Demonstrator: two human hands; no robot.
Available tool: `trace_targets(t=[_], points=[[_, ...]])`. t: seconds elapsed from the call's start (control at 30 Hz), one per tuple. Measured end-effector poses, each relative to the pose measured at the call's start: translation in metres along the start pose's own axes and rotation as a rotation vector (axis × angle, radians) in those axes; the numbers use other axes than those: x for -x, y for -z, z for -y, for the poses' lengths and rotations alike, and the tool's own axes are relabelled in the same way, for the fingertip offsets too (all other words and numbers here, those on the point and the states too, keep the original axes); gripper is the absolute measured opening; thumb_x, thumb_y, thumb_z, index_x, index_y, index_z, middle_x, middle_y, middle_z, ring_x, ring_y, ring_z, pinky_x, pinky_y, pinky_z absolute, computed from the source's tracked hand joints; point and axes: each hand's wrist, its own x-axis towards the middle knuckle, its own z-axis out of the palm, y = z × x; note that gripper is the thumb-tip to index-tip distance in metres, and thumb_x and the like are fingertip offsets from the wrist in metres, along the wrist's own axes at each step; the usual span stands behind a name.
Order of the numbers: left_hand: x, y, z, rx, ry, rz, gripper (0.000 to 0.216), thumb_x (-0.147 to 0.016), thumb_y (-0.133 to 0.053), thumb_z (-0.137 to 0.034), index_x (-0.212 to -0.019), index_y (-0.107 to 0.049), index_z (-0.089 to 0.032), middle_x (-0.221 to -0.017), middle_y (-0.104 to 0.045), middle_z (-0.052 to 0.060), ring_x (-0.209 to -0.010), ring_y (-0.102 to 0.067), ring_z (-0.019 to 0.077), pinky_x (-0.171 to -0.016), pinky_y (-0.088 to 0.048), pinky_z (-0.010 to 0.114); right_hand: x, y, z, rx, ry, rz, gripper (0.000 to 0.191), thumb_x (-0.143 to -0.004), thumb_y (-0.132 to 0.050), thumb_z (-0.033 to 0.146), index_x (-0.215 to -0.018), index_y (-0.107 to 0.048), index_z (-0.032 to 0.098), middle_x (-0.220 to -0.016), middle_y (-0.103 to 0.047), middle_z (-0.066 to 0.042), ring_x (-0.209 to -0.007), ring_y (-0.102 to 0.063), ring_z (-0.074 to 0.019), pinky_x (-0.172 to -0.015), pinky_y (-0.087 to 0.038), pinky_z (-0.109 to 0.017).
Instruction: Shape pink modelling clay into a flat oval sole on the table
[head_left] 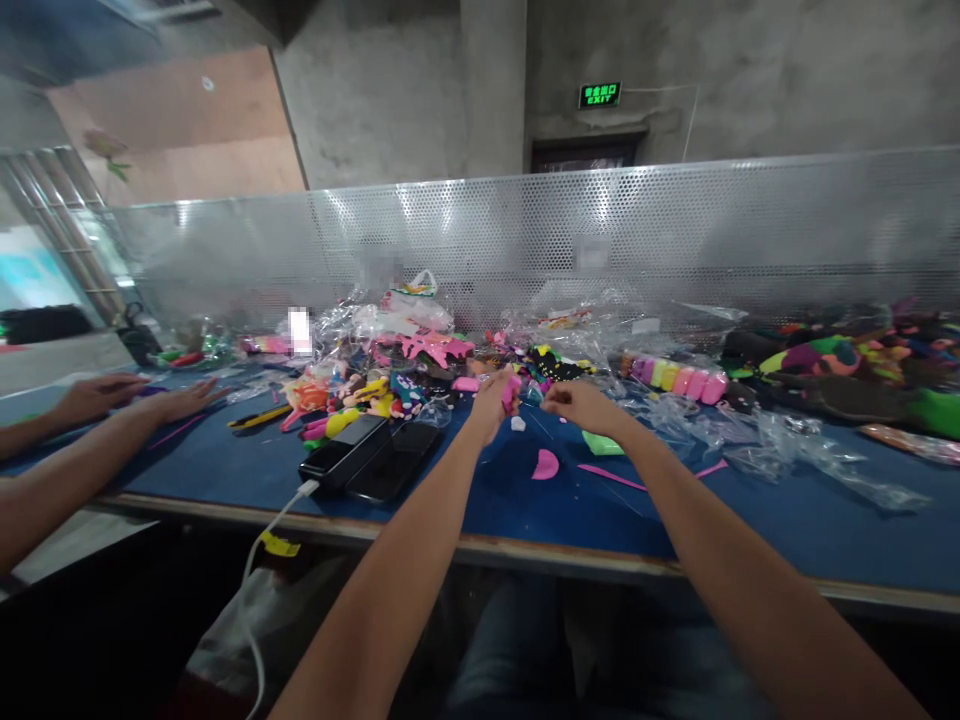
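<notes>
My left hand [491, 408] is closed around a lump of pink modelling clay [511, 392], raised a little above the blue table [495, 510]. Just to the right, my right hand [581, 403] has its fingers drawn together in a pinch; whether anything sits between them is too small to tell. On the tabletop below lie a pink half-round clay piece [546, 465] and a long thin pink clay strip [611, 477], part of it hidden behind my right forearm. A light green piece [602, 444] rests under my right wrist, and a small whitish bit [518, 424] lies beneath my left hand.
A phone [396, 462] and a black device [345, 447] with a white cable [251, 590] lie left of my arm. Colourful clay figures [360, 400], clear plastic bags [795, 450] and packed clay [679, 380] crowd the back. Another person's hands [176, 400] work at the left.
</notes>
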Motion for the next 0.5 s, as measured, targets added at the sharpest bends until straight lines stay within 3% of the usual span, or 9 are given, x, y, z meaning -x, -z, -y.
trace_targets(t=[0.07, 0.17, 0.27, 0.5], points=[[0.0, 0.0, 0.001, -0.019, 0.004, -0.021, 0.032, -0.069, -0.071, -0.042, -0.072, -0.051, -0.017, -0.055, -0.051, -0.004, -0.04, -0.045, 0.0061, -0.038, -0.031, 0.017, -0.004, -0.007, -0.002, 0.018, 0.035, -0.183, 0.019, -0.08, -0.057, 0.035, -0.082, -0.066, 0.018, -0.072, -0.063, -0.002, -0.066, -0.055, -0.0153, -0.064, -0.042, -0.027], [-0.001, 0.0, 0.001, -0.004, -0.007, -0.054, 0.023, -0.067, -0.068, -0.026, -0.085, -0.057, -0.016, -0.068, -0.061, -0.001, -0.047, -0.055, 0.009, -0.043, -0.04, 0.019, -0.005, -0.016, 0.0, 0.021, 0.098, -0.265, 0.02, -0.082, -0.055, 0.034, -0.09, -0.065, 0.019, -0.08, -0.064, -0.003, -0.07, -0.055, -0.0161, -0.068, -0.043, -0.028], [-0.002, 0.0, 0.001, 0.028, -0.044, -0.108, 0.031, -0.061, -0.058, -0.01, -0.091, -0.057, -0.017, -0.082, -0.066, 0.001, -0.058, -0.061, 0.01, -0.054, -0.047, 0.022, -0.004, -0.02, 0.001, 0.034, 0.121, -0.252, 0.019, -0.082, -0.055, 0.031, -0.091, -0.065, 0.019, -0.084, -0.065, -0.004, -0.072, -0.056, -0.0164, -0.069, -0.043, -0.028], [-0.01, 0.012, -0.006, 0.078, -0.228, -0.313, 0.019, -0.054, -0.05, -0.004, -0.068, -0.053, -0.016, -0.059, -0.046, -0.007, -0.049, -0.047, 0.0038, -0.048, -0.034, 0.016, -0.006, -0.022, -0.008, 0.122, 0.094, -0.121, 0.018, -0.085, -0.056, 0.026, -0.09, -0.072, 0.02, -0.092, -0.072, -0.006, -0.085, -0.062, -0.02, -0.08, -0.045, -0.032]])
